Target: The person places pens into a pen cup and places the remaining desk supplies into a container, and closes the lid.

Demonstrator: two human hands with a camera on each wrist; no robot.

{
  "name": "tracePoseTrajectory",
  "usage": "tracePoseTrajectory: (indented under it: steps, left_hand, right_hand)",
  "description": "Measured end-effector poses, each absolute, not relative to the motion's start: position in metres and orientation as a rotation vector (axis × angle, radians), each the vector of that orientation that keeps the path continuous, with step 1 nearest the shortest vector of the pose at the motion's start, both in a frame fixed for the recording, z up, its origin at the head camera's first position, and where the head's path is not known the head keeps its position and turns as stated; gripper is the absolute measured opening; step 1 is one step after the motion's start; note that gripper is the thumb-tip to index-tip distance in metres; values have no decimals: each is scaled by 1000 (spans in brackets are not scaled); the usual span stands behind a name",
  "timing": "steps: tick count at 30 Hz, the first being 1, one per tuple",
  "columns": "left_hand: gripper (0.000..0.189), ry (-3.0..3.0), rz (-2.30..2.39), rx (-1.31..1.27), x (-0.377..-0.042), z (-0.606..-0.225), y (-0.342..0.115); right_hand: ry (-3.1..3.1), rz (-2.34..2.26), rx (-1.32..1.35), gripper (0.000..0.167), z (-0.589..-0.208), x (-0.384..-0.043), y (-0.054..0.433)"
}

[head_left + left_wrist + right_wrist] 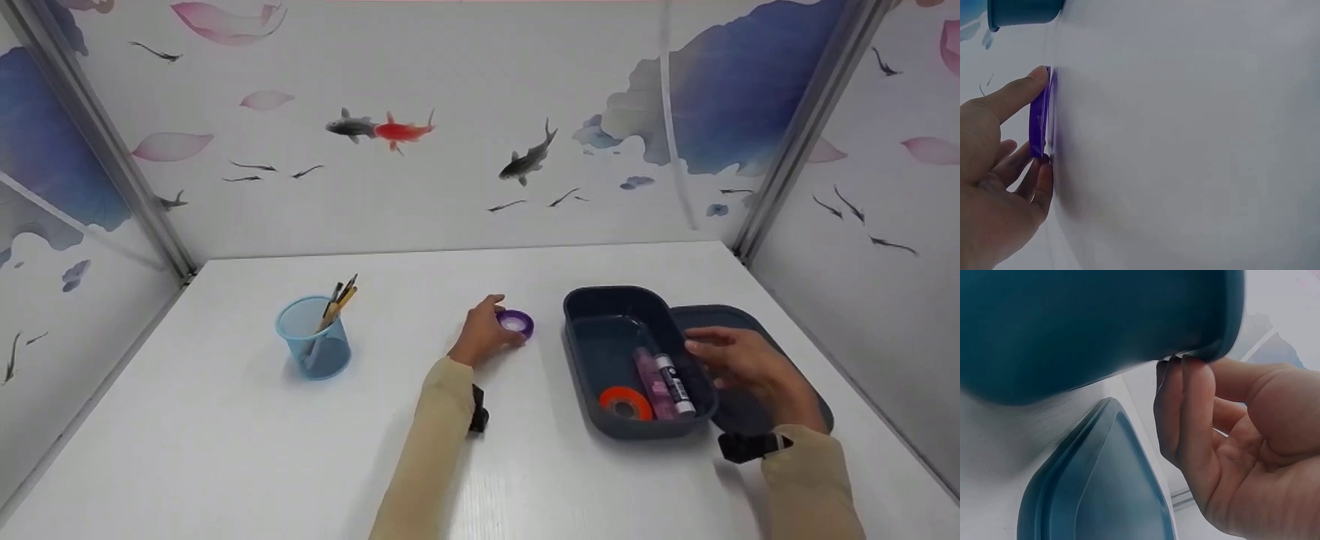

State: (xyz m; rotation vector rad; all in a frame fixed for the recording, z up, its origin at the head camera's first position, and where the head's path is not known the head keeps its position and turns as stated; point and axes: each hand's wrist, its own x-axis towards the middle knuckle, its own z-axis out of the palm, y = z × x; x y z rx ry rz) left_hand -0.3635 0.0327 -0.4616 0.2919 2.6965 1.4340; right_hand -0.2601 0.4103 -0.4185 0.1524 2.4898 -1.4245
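Observation:
My left hand (486,330) pinches a purple tape roll (525,316) between thumb and fingers at the middle of the table. In the left wrist view the purple roll (1038,124) is seen edge-on, just at the white surface. My right hand (754,367) holds the right rim of a dark blue-grey box (600,424). In the right wrist view its fingertips (1199,374) meet the box wall under the rim, with the thumb tip hidden. Inside the box lie an orange tape roll (643,405), a pink item (652,382) of unclear kind and a white-capped glue stick (676,386).
Partly under my right hand and beside the box lies its matching lid (750,321). A light blue mesh pen cup (322,360) with several pencils (341,300) stands on the left. Printed panels (450,210) enclose the white table (247,465) at the back and sides.

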Motion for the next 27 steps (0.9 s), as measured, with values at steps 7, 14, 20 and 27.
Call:
tracePoseTrajectory:
  steps: [7,14,20,27]
  left_hand:
    - [85,2706,1440,344,-365,-458,24]
    - [80,2702,1398,364,-362,-447,23]
    - [77,2693,1318,486,-358,-436,25]
    - [74,2725,1299,638,-353,-416,28]
  right_hand:
    - [2497,-1412,123,79,-416,-259,409]
    - [2487,-1428,133,79,-417,-259,410]
    - [2473,-1441,164,77,-419,-261,411]
    - [2459,-1457,136,77,-419,-262,412]
